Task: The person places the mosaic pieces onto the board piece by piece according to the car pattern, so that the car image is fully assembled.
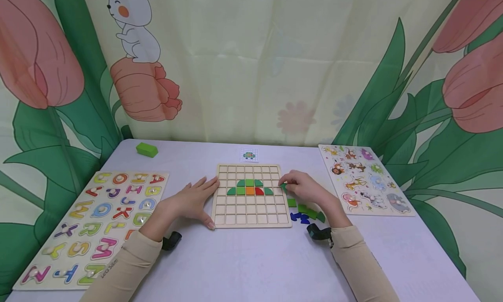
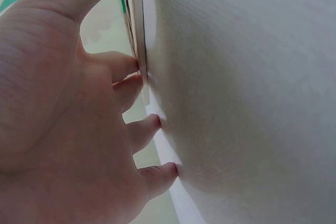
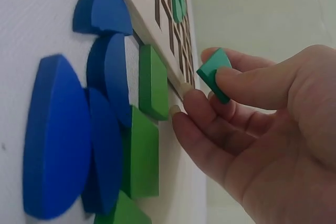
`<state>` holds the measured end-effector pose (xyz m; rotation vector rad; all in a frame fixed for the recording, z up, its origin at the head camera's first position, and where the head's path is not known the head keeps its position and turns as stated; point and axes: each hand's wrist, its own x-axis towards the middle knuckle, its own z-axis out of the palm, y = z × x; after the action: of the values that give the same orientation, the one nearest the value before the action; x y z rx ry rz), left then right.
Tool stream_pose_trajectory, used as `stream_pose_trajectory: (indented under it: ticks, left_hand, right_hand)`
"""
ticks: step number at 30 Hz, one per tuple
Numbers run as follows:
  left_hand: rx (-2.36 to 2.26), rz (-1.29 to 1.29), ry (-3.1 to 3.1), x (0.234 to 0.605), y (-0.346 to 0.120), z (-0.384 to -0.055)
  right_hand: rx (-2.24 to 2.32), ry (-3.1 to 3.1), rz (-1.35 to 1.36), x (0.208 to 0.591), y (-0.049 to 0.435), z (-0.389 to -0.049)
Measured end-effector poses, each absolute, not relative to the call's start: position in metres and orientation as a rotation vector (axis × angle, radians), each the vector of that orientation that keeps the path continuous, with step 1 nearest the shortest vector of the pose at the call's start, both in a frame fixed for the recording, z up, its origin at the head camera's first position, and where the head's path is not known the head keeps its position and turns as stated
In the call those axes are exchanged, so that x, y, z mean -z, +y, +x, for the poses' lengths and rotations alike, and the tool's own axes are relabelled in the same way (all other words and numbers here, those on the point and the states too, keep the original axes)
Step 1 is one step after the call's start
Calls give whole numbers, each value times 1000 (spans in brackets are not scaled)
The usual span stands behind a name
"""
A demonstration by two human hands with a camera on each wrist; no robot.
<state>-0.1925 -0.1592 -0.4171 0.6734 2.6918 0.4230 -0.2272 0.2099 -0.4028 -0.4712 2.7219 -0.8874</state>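
A wooden grid board point(image 1: 251, 211) lies mid-table with green, light green, orange and red pieces point(image 1: 249, 187) set in its middle cells. My left hand point(image 1: 190, 201) has its fingers spread, with fingertips and thumb at the board's left edge; in the left wrist view the fingertips reach the tabletop and the board's side. Between thumb and fingers, my right hand point(image 1: 305, 187) pinches a small dark green block point(image 3: 214, 73) just off the board's right edge. Below that hand are loose light green blocks point(image 3: 153, 82) and blue curved blocks point(image 3: 58, 135).
Behind the board lies a small picture card point(image 1: 249, 155) showing a similar coloured figure. A letter puzzle board point(image 1: 84, 214) is at left, an animal puzzle board point(image 1: 363, 179) at right. A green block point(image 1: 147, 150) sits at the back left. A printed curtain point(image 1: 243, 66) hangs behind the table.
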Motion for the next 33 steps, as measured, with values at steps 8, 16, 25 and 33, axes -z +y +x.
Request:
stream_pose_trajectory:
  ticks: [8, 16, 25, 33]
  left_hand:
    - [-417, 657, 2694, 420, -159, -193]
    - [-424, 656, 2694, 421, -159, -194]
    - [-413, 656, 2692, 420, -159, -194]
    - [-416, 652, 2694, 420, -159, -194]
  right_hand:
    - [890, 2755, -484, 402, 204, -227]
    - [931, 2814, -463, 400, 202, -227]
    - [1029, 2767, -501, 399, 192, -228]
    - [1053, 2694, -532, 408, 170, -228]
